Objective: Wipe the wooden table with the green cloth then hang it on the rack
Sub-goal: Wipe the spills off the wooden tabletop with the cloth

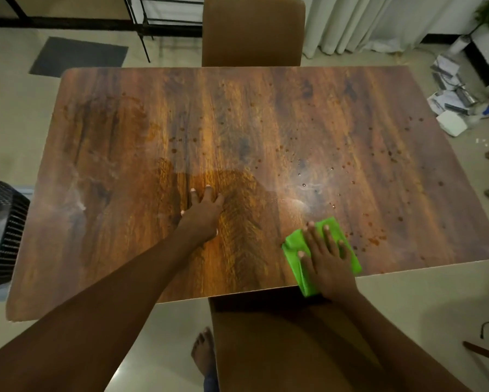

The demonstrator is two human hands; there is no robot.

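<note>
The wooden table (124, 137) fills most of the view, with dark droplets and reddish smears scattered over its right half. A folded green cloth (294, 247) lies at the table's near edge, right of centre, overhanging the edge a little. My right hand (326, 264) lies flat on top of it, fingers spread, pressing it onto the wood. My left hand (202, 215) rests flat on the bare table near the middle, fingers apart, holding nothing. A black metal rack (141, 21) stands on the floor beyond the table's far left.
A brown chair (253, 29) stands at the far side and another chair back (280, 340) sits just below the near edge. A black fan (3, 230) is at the left. Papers and boxes (452, 100) litter the floor at right. My bare foot (203, 352) is under the table edge.
</note>
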